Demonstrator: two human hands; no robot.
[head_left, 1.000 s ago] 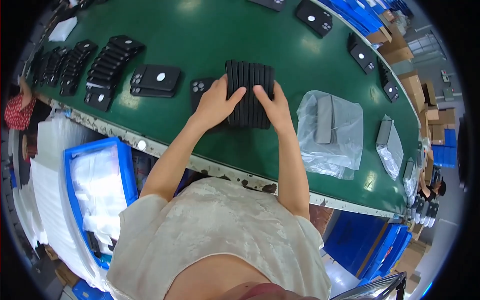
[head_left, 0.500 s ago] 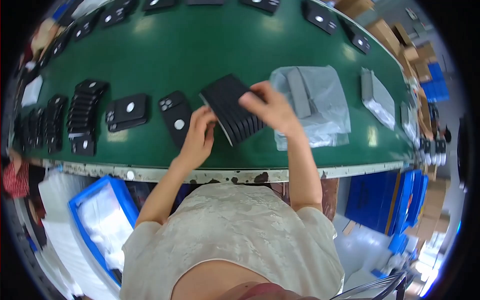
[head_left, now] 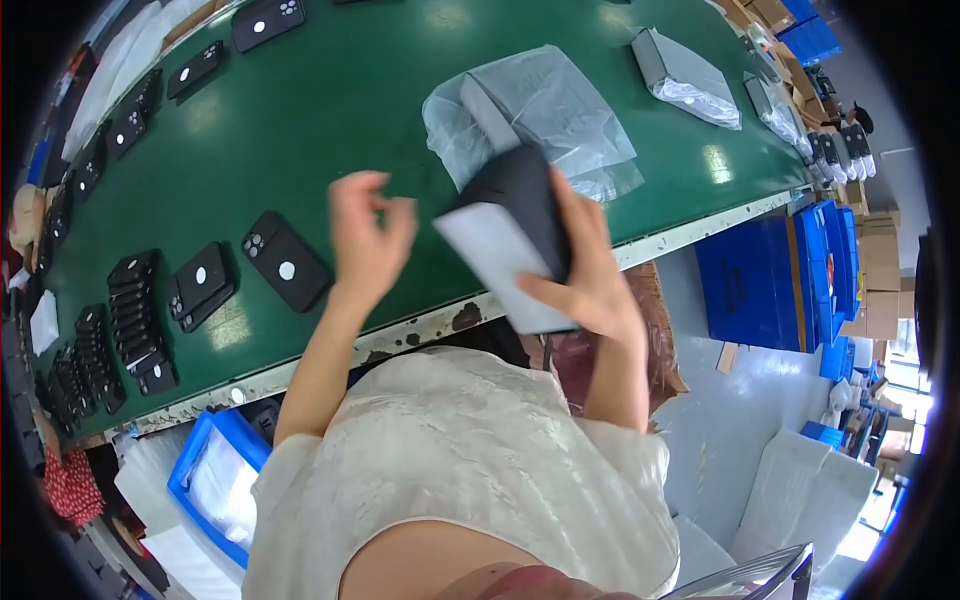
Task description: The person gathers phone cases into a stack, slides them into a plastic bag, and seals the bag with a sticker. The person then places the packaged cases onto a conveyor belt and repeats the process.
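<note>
My right hand (head_left: pixel 598 270) grips a stack of flat black pieces (head_left: pixel 515 200) above the table's front edge. A pale grey-white face (head_left: pixel 500 260) of the stack is turned toward me, with my thumb across it. Raised over the green table, my left hand (head_left: pixel 370 235) is blurred, its fingers bent but apart and nothing visible in them. Left of it lies a black phone case (head_left: pixel 285 262) with a white round spot. Beyond the stack rests a clear plastic bag (head_left: pixel 560 100) with a grey strip-like piece in it.
More phone cases (head_left: pixel 203 280) and fanned rows of them (head_left: pixel 132 310) cover the table's left side. Wrapped grey packs (head_left: pixel 685 80) lie at the far right. A blue bin (head_left: pixel 215 480) stands below the left edge, large blue crates (head_left: pixel 750 285) below the right.
The black stack has been lifted off the table and tilted, now in my right hand alone. My left hand has let go of it. The whole view has turned toward the right.
</note>
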